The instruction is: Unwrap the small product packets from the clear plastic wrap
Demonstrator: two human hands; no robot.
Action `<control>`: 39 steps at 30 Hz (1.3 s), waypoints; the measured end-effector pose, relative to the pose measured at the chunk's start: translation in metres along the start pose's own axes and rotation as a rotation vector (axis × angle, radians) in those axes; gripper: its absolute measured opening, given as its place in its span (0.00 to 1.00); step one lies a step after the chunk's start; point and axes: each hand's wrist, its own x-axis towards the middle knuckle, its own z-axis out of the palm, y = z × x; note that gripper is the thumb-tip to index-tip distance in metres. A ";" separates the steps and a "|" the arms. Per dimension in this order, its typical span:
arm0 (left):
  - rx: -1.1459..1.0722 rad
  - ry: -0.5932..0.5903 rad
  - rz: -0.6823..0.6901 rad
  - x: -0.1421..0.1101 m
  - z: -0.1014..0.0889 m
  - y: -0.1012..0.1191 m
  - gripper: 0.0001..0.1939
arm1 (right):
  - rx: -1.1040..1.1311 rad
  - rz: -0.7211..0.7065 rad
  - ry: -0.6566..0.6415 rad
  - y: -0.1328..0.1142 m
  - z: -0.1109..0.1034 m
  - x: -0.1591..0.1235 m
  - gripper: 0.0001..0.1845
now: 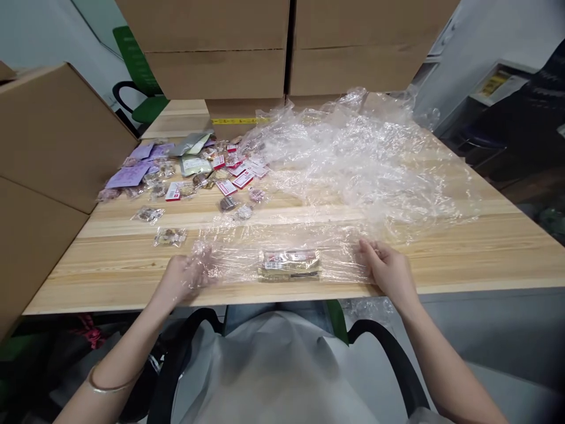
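Note:
Clear plastic film (339,262) stretches across the front of the wooden table between my two hands. Its left edge is gripped by my left hand (188,275), fingers closed and partly covered by the film. My right hand (386,268) pinches the film at the other side, thumb on top. Midway between them lies a flat packet (289,265) with a red and white label, covered by the film and apart from both hands. The film runs back into a large crumpled heap of the same clear plastic (353,147).
Small bagged items with red-and-white cards (242,178), purple cards (128,175) and silvery pouches (192,144) are piled at the back left. Two small clear bags (170,237) lie nearer. Cardboard boxes stand at the left (53,135) and along the back (220,53).

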 end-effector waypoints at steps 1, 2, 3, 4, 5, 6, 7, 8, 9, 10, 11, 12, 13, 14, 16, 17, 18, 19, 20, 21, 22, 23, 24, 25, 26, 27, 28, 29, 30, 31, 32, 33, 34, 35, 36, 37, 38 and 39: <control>0.107 0.011 -0.001 -0.002 -0.001 0.000 0.30 | -0.141 -0.014 -0.005 -0.002 0.000 0.001 0.28; 0.245 0.028 0.009 -0.003 -0.002 -0.001 0.29 | -0.285 -0.020 -0.009 -0.004 0.001 0.002 0.29; 0.398 0.055 0.026 -0.005 -0.001 -0.001 0.29 | -0.418 -0.018 -0.004 -0.006 0.002 0.003 0.29; 0.544 0.105 0.050 -0.006 0.000 -0.002 0.27 | -0.526 -0.014 0.026 -0.007 0.003 0.004 0.29; 0.659 0.184 0.085 -0.008 0.002 -0.004 0.24 | -0.601 -0.022 0.096 -0.008 0.004 0.004 0.27; 0.742 0.289 0.130 -0.009 0.004 -0.005 0.22 | -0.648 -0.062 0.198 -0.008 0.005 0.003 0.26; 0.787 0.421 0.199 -0.011 0.007 -0.006 0.20 | -0.673 -0.141 0.322 -0.009 0.005 0.002 0.26; 0.795 0.553 0.310 -0.013 0.010 -0.006 0.19 | -0.675 -0.265 0.446 -0.010 0.005 -0.001 0.26; 0.768 0.643 0.471 -0.016 0.013 -0.005 0.19 | -0.658 -0.435 0.526 -0.011 0.004 -0.005 0.26; 0.718 0.651 0.666 -0.018 0.016 -0.003 0.20 | -0.624 -0.633 0.528 -0.014 0.004 -0.009 0.26; 0.661 0.558 0.863 -0.020 0.020 0.001 0.23 | -0.585 -0.826 0.433 -0.017 0.005 -0.013 0.27; 0.615 0.381 1.027 -0.023 0.024 0.007 0.26 | -0.547 -0.984 0.264 -0.021 0.007 -0.016 0.30; 0.589 0.159 1.133 -0.024 0.028 0.014 0.30 | -0.513 -1.095 0.062 -0.025 0.010 -0.019 0.34; 0.588 -0.050 1.166 -0.025 0.033 0.020 0.34 | -0.492 -1.156 -0.131 -0.029 0.014 -0.021 0.39; 0.637 -0.305 1.083 -0.023 0.041 0.030 0.45 | -0.501 -1.156 -0.372 -0.032 0.024 -0.021 0.48; 0.669 -0.360 1.019 -0.020 0.044 0.032 0.50 | -0.518 -1.134 -0.416 -0.031 0.028 -0.019 0.51; 0.691 -0.391 0.966 -0.017 0.045 0.032 0.54 | -0.534 -1.112 -0.431 -0.028 0.032 -0.017 0.53; 0.701 -0.413 0.925 -0.015 0.044 0.030 0.56 | -0.551 -1.089 -0.438 -0.025 0.033 -0.015 0.54; 0.704 -0.433 0.892 -0.012 0.041 0.026 0.57 | -0.564 -1.067 -0.443 -0.021 0.033 -0.013 0.54; 0.702 -0.450 0.866 -0.009 0.035 0.022 0.56 | -0.570 -1.047 -0.447 -0.016 0.030 -0.010 0.54; 0.695 -0.462 0.842 -0.007 0.028 0.017 0.55 | -0.570 -1.029 -0.448 -0.011 0.026 -0.008 0.52; 0.685 -0.465 0.818 -0.006 0.020 0.012 0.52 | -0.565 -1.006 -0.452 -0.007 0.020 -0.007 0.50; 0.673 -0.464 0.795 -0.004 0.011 0.006 0.48 | -0.556 -0.976 -0.459 -0.003 0.014 -0.005 0.47; 0.659 -0.460 0.776 -0.002 0.002 0.001 0.44 | -0.540 -0.944 -0.469 0.002 0.007 -0.003 0.43; 0.641 -0.452 0.763 0.000 -0.007 -0.004 0.39 | -0.517 -0.912 -0.478 0.005 0.000 -0.001 0.40; 0.618 -0.443 0.756 0.002 -0.015 -0.009 0.36 | -0.484 -0.883 -0.482 0.009 -0.006 0.001 0.37; 0.591 -0.435 0.750 0.004 -0.022 -0.014 0.33 | -0.441 -0.858 -0.481 0.012 -0.012 0.003 0.34; 0.557 -0.425 0.740 0.006 -0.028 -0.018 0.31 | -0.391 -0.835 -0.474 0.015 -0.017 0.005 0.31; 0.517 -0.419 0.722 0.008 -0.033 -0.022 0.30 | -0.336 -0.812 -0.464 0.017 -0.020 0.007 0.29; 0.468 -0.411 0.696 0.011 -0.038 -0.025 0.29 | -0.283 -0.789 -0.456 0.019 -0.023 0.009 0.27; 0.412 -0.406 0.666 0.012 -0.041 -0.028 0.27 | -0.233 -0.766 -0.447 0.020 -0.026 0.011 0.25; 0.350 -0.402 0.635 0.014 -0.043 -0.030 0.24 | -0.188 -0.745 -0.443 0.021 -0.027 0.012 0.24; 0.286 -0.398 0.606 0.015 -0.044 -0.031 0.20 | -0.148 -0.721 -0.442 0.022 -0.028 0.013 0.22; 0.227 -0.394 0.579 0.015 -0.044 -0.032 0.18 | -0.110 -0.694 -0.444 0.022 -0.028 0.013 0.20; 0.174 -0.382 0.546 0.015 -0.043 -0.032 0.16 | -0.071 -0.656 -0.441 0.023 -0.028 0.013 0.19; 0.127 -0.355 0.504 0.015 -0.041 -0.032 0.15 | -0.031 -0.603 -0.425 0.024 -0.028 0.013 0.18; 0.088 -0.318 0.452 0.014 -0.038 -0.031 0.16 | 0.004 -0.539 -0.397 0.025 -0.027 0.013 0.17; 0.057 -0.258 0.394 0.013 -0.035 -0.031 0.17 | 0.030 -0.473 -0.350 0.026 -0.026 0.013 0.17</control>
